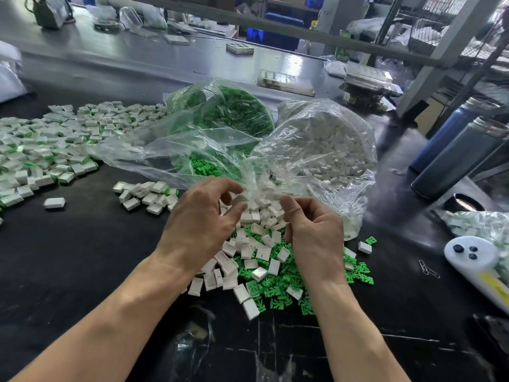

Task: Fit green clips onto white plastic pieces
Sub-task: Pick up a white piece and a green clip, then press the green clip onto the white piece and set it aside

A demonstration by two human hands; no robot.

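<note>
Both hands, left hand (201, 216) and right hand (314, 230), pinch crinkled clear bag (316, 150) (boxy white pieces (256, 252) beneath).

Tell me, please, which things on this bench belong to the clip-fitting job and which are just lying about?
Job:
- loose green clips
- loose white pieces
- bag of green clips
- bag of white pieces
- pile of fitted pieces

Lying about:
- two dark flasks
- paper clips
- white device
- stacked trays

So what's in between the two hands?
In the head view, clear bag plastic and small white pieces lie between the left hand and right hand.
</note>
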